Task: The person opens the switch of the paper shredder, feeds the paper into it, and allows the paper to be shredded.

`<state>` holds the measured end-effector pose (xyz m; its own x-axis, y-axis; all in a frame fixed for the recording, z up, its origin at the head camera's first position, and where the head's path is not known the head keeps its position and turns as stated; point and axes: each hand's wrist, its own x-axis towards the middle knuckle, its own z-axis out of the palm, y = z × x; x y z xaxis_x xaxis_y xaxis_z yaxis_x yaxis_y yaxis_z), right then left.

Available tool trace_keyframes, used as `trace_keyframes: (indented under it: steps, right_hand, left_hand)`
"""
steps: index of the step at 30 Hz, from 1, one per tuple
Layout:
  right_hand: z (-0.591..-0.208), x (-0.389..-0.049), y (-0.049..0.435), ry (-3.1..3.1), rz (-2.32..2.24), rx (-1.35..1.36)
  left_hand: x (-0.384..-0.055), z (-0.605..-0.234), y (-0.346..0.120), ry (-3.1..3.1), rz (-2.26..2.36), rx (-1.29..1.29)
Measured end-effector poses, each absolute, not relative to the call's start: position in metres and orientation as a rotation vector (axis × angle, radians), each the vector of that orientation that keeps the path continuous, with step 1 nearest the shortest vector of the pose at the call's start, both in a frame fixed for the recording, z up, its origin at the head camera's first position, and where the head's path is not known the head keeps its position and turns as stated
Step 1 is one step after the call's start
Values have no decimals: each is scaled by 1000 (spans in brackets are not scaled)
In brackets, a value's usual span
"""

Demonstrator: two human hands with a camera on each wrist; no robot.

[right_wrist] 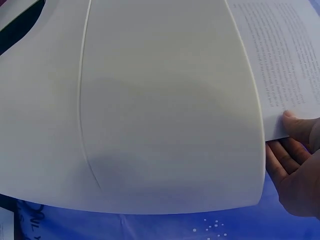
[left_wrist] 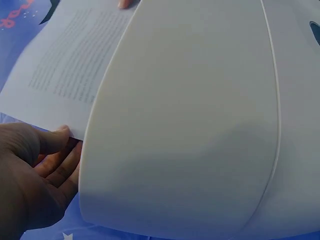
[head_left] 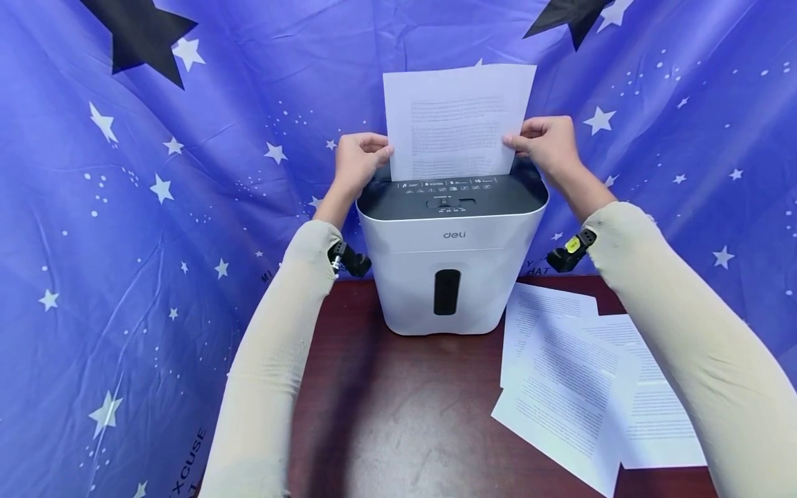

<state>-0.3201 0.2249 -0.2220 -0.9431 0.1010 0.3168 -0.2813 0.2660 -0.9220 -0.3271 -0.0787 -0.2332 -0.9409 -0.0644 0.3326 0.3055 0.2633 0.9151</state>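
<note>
A printed sheet of paper (head_left: pixel 457 121) stands upright at the top of a white paper shredder (head_left: pixel 411 290) with a dark grey lid (head_left: pixel 398 200). Its lower edge is hidden behind the lid's printed front part. My left hand (head_left: pixel 360 162) pinches the sheet's left edge between thumb and fingers, just above the lid. On the opposite side my right hand (head_left: pixel 551 144) pinches the right edge, thumb in front. Both wrist views show the thumb (left_wrist: pixel 59 139) on the printed face, with fingers behind, close beside the shredder's white wall (right_wrist: pixel 170 125).
Several printed sheets (head_left: pixel 566 387) lie overlapping on the dark red-brown table (head_left: pixel 405 408), right of the shredder. A blue curtain (head_left: pixel 249 83) with stars hangs behind and to the left. Each wrist carries a small black camera (head_left: pixel 349 259).
</note>
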Motion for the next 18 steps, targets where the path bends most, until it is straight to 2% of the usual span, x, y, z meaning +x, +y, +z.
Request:
trace_keyframes:
  steps: [18]
  right_hand:
    - [-229, -320, 225, -2233, 1714, 189]
  left_hand:
    - [-328, -238, -76, -2254, -1693, -214]
